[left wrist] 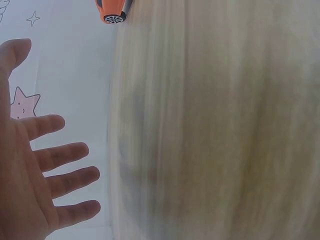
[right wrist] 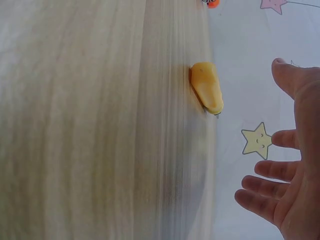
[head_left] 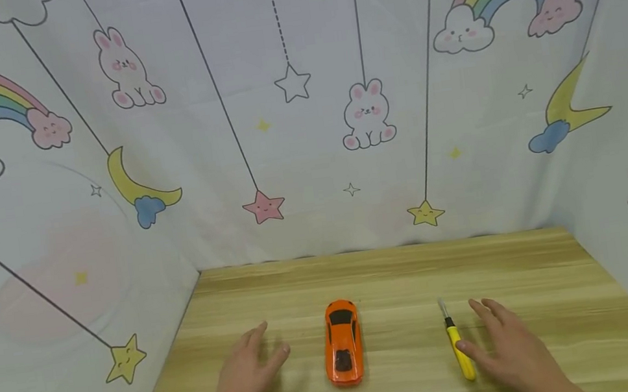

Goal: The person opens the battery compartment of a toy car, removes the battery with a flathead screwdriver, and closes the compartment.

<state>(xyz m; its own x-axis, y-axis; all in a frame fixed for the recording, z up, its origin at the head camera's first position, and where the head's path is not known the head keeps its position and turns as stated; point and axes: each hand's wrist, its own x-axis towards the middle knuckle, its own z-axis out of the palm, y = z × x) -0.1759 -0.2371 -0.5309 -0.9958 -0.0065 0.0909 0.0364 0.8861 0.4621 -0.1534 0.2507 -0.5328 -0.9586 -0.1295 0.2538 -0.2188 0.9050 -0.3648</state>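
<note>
An orange toy car [head_left: 342,343] with dark windows sits on the wooden tabletop between the two hands. To its left is the left hand [head_left: 247,368], fingers spread and holding nothing; the left wrist view shows the palm [left wrist: 20,185] apart from the car [left wrist: 111,11]. On the right lies a screwdriver [head_left: 460,351] with a yellow handle, black collar and thin metal shaft pointing away. Beside it hovers the right hand [head_left: 509,348], its thumb overlapping the handle in the head view. From the right wrist, the yellow handle [right wrist: 206,87] appears separate from the relaxed fingers.
The tabletop [head_left: 394,271] has a light wood grain. White fabric walls [head_left: 321,156] printed with rabbits, stars, moons and rainbows rise behind it and on both sides.
</note>
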